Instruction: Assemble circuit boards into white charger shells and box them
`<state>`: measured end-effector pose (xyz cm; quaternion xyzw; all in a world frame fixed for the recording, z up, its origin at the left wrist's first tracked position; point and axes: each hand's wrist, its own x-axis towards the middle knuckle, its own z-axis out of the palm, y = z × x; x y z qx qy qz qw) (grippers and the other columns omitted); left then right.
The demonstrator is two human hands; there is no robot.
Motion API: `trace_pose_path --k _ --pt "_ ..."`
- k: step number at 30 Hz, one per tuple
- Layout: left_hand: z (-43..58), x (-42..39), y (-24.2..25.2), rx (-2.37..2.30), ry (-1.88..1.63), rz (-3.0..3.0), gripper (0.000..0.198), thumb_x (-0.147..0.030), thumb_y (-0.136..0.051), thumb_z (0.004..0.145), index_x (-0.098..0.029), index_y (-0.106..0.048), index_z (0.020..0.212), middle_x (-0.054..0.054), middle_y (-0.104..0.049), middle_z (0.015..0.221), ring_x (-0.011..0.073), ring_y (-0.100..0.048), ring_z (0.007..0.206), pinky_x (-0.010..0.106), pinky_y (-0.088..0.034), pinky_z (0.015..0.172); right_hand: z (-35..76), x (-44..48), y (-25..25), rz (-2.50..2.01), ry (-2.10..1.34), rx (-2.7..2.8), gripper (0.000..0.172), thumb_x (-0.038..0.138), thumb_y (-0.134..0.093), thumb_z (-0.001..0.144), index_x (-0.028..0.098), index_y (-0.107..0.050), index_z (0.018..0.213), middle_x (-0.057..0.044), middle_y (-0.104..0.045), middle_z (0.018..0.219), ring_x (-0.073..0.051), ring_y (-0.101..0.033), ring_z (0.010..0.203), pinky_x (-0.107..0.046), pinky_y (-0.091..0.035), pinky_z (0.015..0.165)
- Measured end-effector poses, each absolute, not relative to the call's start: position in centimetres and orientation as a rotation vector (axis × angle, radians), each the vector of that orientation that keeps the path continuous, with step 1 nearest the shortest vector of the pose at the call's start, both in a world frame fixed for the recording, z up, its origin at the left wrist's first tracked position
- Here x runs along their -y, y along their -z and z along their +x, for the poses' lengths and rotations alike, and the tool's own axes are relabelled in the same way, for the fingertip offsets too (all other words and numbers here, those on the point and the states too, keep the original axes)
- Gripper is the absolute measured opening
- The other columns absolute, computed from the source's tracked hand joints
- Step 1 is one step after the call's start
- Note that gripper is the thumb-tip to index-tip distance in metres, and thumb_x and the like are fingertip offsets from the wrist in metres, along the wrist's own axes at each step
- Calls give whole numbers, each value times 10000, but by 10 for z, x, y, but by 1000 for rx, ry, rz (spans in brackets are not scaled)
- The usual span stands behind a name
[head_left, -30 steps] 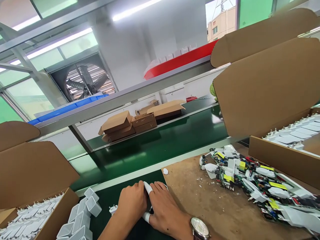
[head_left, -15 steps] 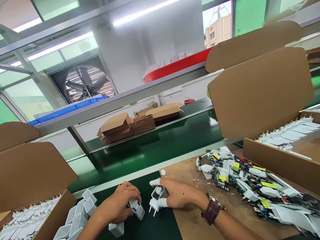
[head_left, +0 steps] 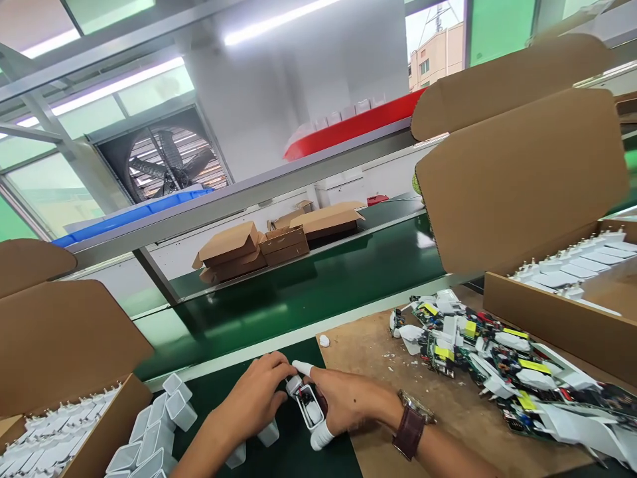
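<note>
An open white charger housing (head_left: 309,405), its circuit board exposed, is held just above the green surface (head_left: 293,458). It is pinched between the capped thumb and forefinger of the right hand (head_left: 351,401) and gripped at its far end by the curled left hand (head_left: 253,398). Empty shells (head_left: 169,415) are ranged just left. A pile of circuit boards (head_left: 497,372) is heaped well right.

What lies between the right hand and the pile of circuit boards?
Between right hand and pile, the head view shows brown board, bare but for white crumbs.
</note>
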<state>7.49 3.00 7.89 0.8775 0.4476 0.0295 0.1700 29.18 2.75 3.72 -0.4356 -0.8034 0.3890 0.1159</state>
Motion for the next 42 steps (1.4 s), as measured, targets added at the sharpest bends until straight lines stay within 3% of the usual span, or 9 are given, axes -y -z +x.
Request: trace_pose_path --k 4,9,16,19,25,31,34,39,42 --pt "69 -42 -78 -1167 -158 2489 392 37 -617 862 -223 -681 1148 46 -696 1281 198 -641 1197 315 -492 1090 286 -21 -39 -1347 -1031 2321 465 351 -894 565 228 -592 897 60 -588 757 -165 -552 632 -275 -374 538" --pt "62 -48 -78 -1113 -168 2499 561 101 -605 786 -251 -665 1220 21 -709 1236 210 -624 1185 332 -499 1052 281 -15 -41 -1352 -945 2313 476 348 -865 582 225 -597 957 41 -589 828 -170 -544 689 -273 -367 577" --pt "66 -44 -96 -1159 -226 2488 139 -196 -632 1026 -240 -763 1042 16 -758 1034 203 -672 1024 307 -515 913 279 -16 -31 -1349 -924 2273 395 330 -759 704 184 -618 1043 -18 -643 906 -190 -584 739 -285 -392 618" --pt "70 -41 -99 -1176 -191 2491 67 -250 -741 969 -248 -749 1036 -1 -756 1043 208 -671 1034 299 -506 907 277 -16 -27 -1346 -898 2263 450 359 -770 710 171 -615 1088 -39 -660 928 -210 -591 761 -296 -387 628" --pt "82 -38 -91 -1281 -86 2532 85 -280 -703 991 -223 -728 1049 44 -756 1032 254 -671 1017 351 -514 889 274 -16 -26 -1324 -909 2234 369 318 -760 719 195 -596 1027 4 -628 835 -171 -544 664 -280 -338 580" --pt "90 -31 -86 -1393 -25 2629 147 -230 -616 1008 -148 -717 1076 160 -714 1151 368 -614 1132 519 -471 998 273 -16 -28 -1281 -981 2177 380 280 -784 688 210 -564 990 25 -615 814 -165 -529 661 -281 -341 570" --pt "82 -30 -94 -1415 -17 2589 148 -231 -656 980 -166 -729 1091 136 -728 1162 344 -642 1137 485 -501 1005 274 -16 -26 -1223 -1045 2150 432 292 -813 685 210 -597 1050 15 -638 872 -183 -561 724 -292 -387 622" --pt "40 -22 -120 -1534 -42 2378 720 -421 -814 854 -263 -548 1504 103 -601 1520 333 -582 1362 422 -505 1094 275 -20 -17 -1126 -1211 1990 741 379 -847 719 191 -526 1360 -21 -678 1010 -226 -632 896 -327 -491 782" --pt "8 -13 -122 -1703 72 2167 1030 -320 -902 682 -320 -440 1602 98 -472 1657 412 -475 1484 489 -470 1142 269 -22 -11 -1043 -1314 1881 506 306 -797 750 201 -598 1203 25 -642 901 -175 -604 815 -285 -480 739"
